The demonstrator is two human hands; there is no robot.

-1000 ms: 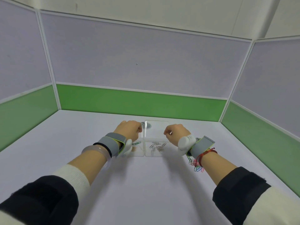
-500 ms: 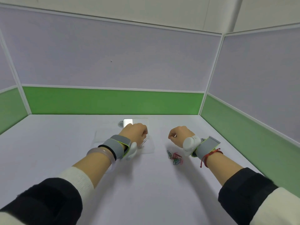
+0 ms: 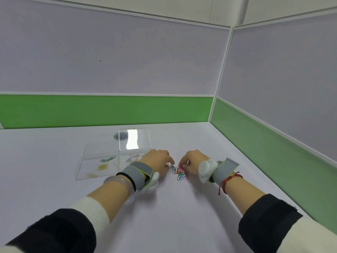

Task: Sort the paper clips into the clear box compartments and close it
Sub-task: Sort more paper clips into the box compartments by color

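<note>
both hands have come together over the loose pile of paper clips [image 3: 179, 172] on the white counter [image 3: 164, 216]; the left hand [image 3: 157, 161] has left the clear box [image 3: 102, 161] and now sits just right of it, fingers curled down at the pile's left edge. the right hand [image 3: 191, 162] pinches at the pile's far side, though whether a clip is held i cannot tell. green, yellow and silver clips lie in separate compartments, and the lid [image 3: 134, 138] stands open. no writing is legible
</note>
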